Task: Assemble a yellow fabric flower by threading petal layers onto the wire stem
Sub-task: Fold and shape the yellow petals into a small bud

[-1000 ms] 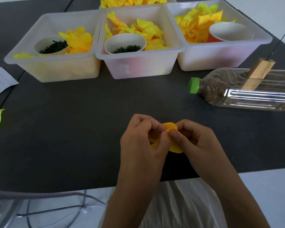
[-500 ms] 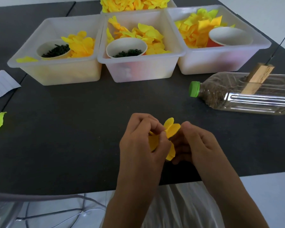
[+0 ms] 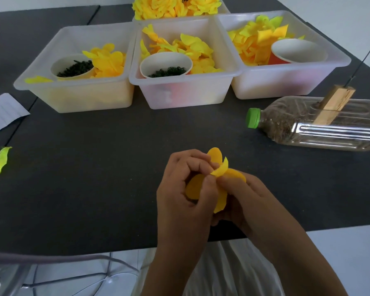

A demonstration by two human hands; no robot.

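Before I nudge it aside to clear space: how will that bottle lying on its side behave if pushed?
The bottle looks packed with dark grainy fill, so it is probably heavy for its size. Its ribbed, flattish side suggests it would slide rather than roll. The wooden block stuck into it might catch or wobble.

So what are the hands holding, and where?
Both hands, left and right, pinch the yellow petals near the middle, where they bunch together.
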